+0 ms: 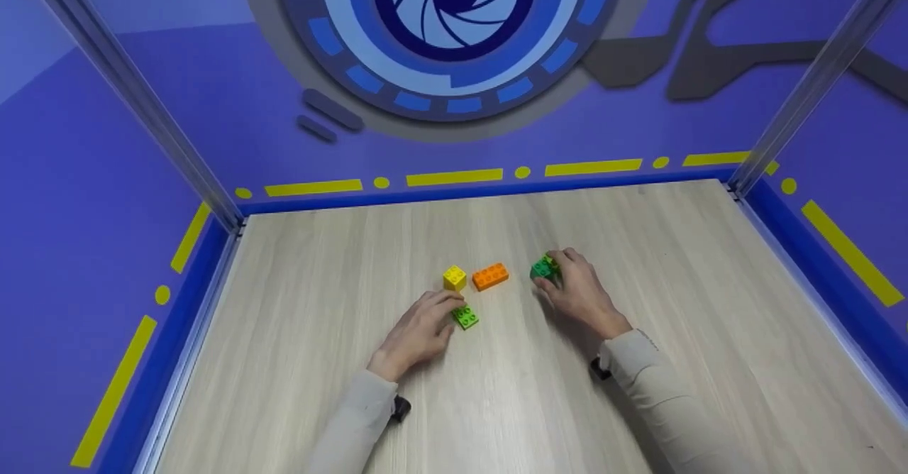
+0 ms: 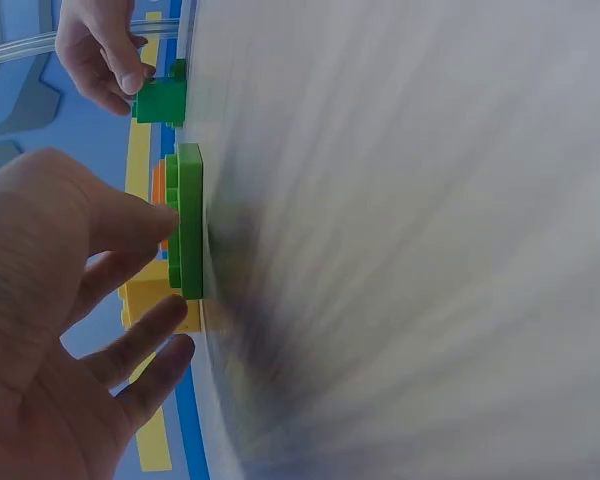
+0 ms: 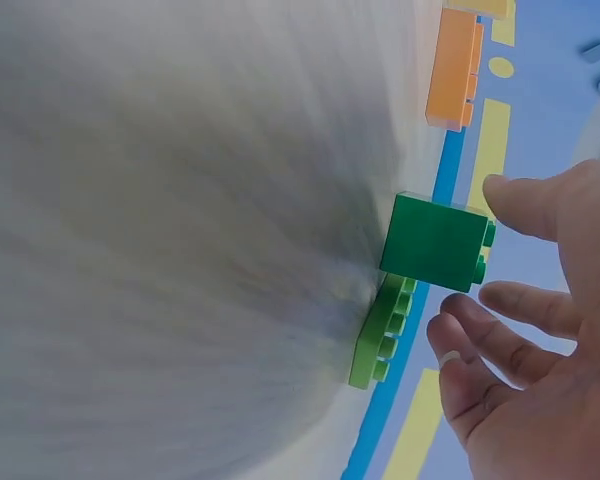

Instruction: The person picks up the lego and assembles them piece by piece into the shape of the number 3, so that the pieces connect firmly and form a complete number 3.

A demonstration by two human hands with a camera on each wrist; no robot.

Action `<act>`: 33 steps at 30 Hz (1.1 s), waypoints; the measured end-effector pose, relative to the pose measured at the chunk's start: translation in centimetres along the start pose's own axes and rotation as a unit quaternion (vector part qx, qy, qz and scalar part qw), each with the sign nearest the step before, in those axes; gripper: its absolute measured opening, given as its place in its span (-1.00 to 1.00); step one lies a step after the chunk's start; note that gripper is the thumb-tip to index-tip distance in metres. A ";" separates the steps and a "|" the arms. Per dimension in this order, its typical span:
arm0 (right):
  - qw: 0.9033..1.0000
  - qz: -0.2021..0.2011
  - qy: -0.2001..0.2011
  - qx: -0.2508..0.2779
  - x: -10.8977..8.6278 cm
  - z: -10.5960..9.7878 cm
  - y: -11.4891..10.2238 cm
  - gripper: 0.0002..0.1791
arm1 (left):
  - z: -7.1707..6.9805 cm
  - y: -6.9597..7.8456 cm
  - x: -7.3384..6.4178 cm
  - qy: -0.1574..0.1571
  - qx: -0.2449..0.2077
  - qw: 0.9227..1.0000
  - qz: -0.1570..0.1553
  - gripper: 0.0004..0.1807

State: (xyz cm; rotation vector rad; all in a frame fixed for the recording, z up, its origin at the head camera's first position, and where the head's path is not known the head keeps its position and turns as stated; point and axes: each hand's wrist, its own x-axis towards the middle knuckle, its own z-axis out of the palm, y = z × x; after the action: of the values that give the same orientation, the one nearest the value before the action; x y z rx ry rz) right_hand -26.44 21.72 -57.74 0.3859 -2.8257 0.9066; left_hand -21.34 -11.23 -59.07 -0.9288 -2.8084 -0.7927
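On the tabletop my left hand is over one end of a flat lime-green toy brick. In the left wrist view its thumb tip appears at the studs, while the other fingers are spread loosely; contact is hard to tell. My right hand hovers round a taller dark green brick, with thumb and fingers parted and a small gap showing in the right wrist view. A second flat light green brick lies beside the dark green one, under the right fingers and partly hidden in the head view.
A yellow brick sits just beyond the left fingertips. Between the hands, slightly farther back, lies an orange brick. The wooden tabletop is bounded by blue-purple printed walls with metal corner posts.
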 end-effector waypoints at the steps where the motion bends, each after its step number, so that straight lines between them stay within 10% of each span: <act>1: 1.000 0.000 -0.001 0.004 0.1 0.1 0.0 -0.36 | 0.0 0.0 0.0 -0.002 -0.001 1.000 -0.003 -0.61; 33: 0.999 -0.006 -0.001 0.036 0.4 1.2 0.2 -0.51 | 0.6 0.2 0.5 -0.012 -0.058 0.997 -0.049 -0.75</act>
State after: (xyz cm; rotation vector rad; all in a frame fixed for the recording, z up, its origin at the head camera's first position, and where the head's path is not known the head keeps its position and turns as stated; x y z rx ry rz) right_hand -26.97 21.08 -58.69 0.4123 -2.7962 1.0083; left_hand -21.60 -10.56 -59.37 -0.8245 -2.8742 -0.9733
